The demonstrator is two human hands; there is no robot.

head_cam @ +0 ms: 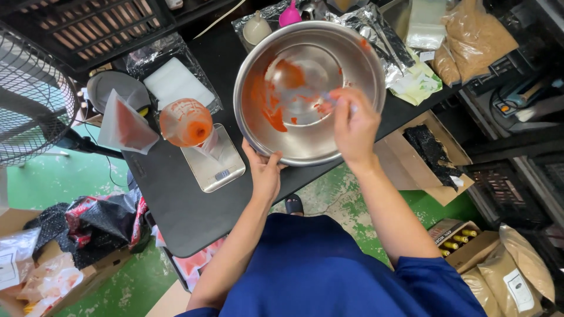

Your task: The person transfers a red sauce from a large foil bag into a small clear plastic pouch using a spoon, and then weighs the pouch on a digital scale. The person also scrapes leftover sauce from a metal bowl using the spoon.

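Observation:
A large steel bowl (364, 64) smeared with orange-red sauce is tilted toward me over the near edge of a black table (176, 205). My left hand (264, 173) grips the bowl's near rim from below. My right hand (354, 124) reaches over the rim and holds a clear spoon-like utensil (305, 97) that lies in the sauce inside the bowl. To the left, a clear bag of orange sauce (187, 122) sits on a small steel scale (211, 164).
A second clear sauce pouch (126, 126) and a white block in plastic (176, 82) lie left of the scale. A fan guard (29, 100) stands far left. Foil, sacks of brown grain (479, 35), cardboard boxes (423, 170) and crates crowd the right side and the green floor.

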